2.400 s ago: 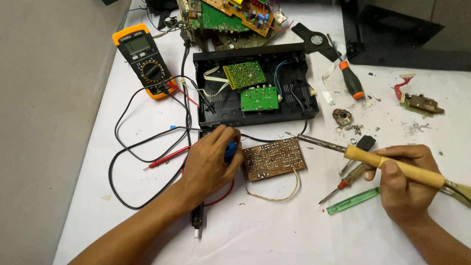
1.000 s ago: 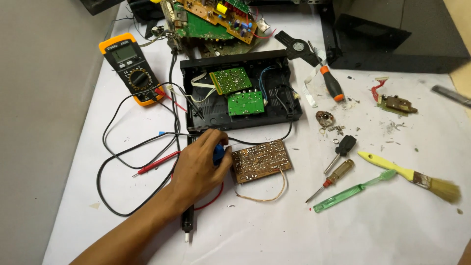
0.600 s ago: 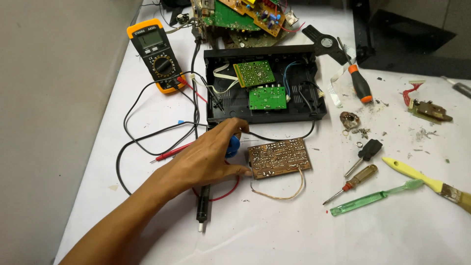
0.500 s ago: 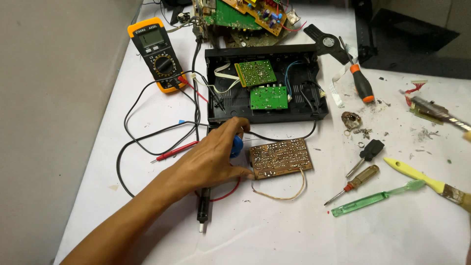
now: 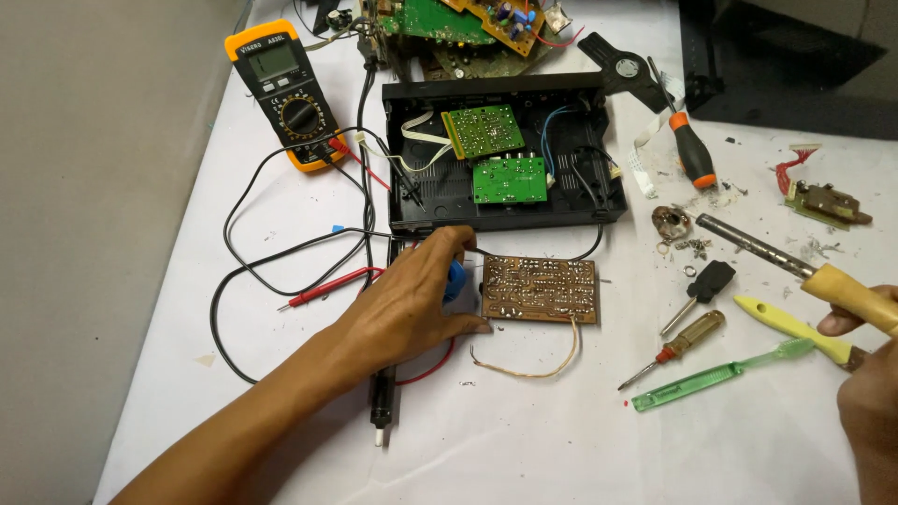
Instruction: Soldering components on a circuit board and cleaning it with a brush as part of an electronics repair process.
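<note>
The left hand (image 5: 412, 299) lies palm-down on the white desk (image 5: 524, 440) near its middle, fingers curled shut over a blue-tipped tool (image 5: 455, 279) whose dark barrel (image 5: 381, 411) sticks out below the wrist toward the near edge. Its fingertips touch the left edge of a brown circuit board (image 5: 541, 289), which lies flat, solder side up, with a loop of pale wire (image 5: 528, 360) trailing from it toward the near edge.

The right hand (image 5: 865, 393) enters at the right edge of the desk, its grip closed round the wooden handle of a soldering iron (image 5: 795, 265); the metal shaft points toward the far left and hangs above the desk, well apart from the board.

Just beyond the board sits an open black case (image 5: 505, 201) holding two green boards (image 5: 496, 154). A yellow multimeter (image 5: 285, 93) rests by the far left edge, its black leads (image 5: 271, 271) looping over the desk and a red probe (image 5: 327, 288) lying just left of the hand. Between board and right hand lie a black-handled key tool (image 5: 702, 290), a brown-handled screwdriver (image 5: 678, 346), a green toothbrush (image 5: 720, 376) and a yellow-handled brush (image 5: 795, 327). An orange-and-black screwdriver (image 5: 690, 154) lies right of the case; a small metal bracket (image 5: 828, 201) is near the far right edge
</note>
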